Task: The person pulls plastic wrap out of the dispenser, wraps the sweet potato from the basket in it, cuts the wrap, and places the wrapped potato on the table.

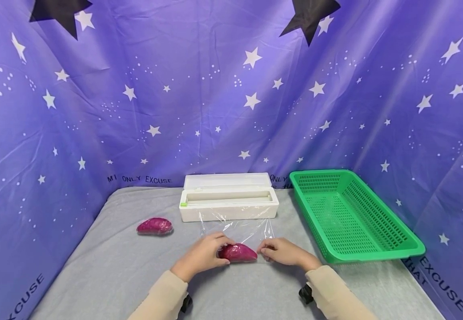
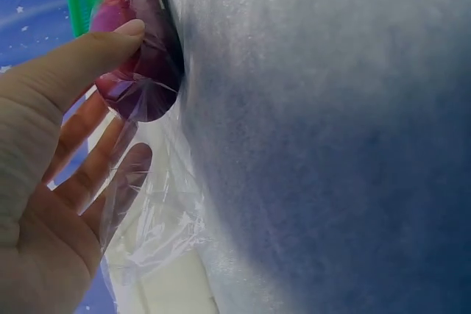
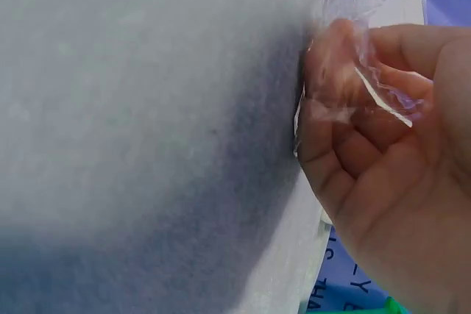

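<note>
Evidently the starry purple curtain (image 1: 215, 111) enclosed a grey-clothed table (image 1: 107, 266), with open cloth between the forearms. On the right, a green basket (image 1: 343, 222) flanked the working space; left of it, a white box (image 1: 229, 213), lid raised, stood in the way ahead. Clear film (image 1: 235, 229) stretched from its front. The left hand (image 1: 205, 253) gripped the near vegetable (image 1: 239, 252), purple and film-covered, before the box; the right hand (image 1: 285, 252), fingers curled, pinched film beside its tip. Well leftward lay another wrapped vegetable (image 1: 155, 226).

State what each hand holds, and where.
Left hand: nearer magenta vegetable, by its left end. Right hand: clear film, just past the vegetable's right end.
</note>
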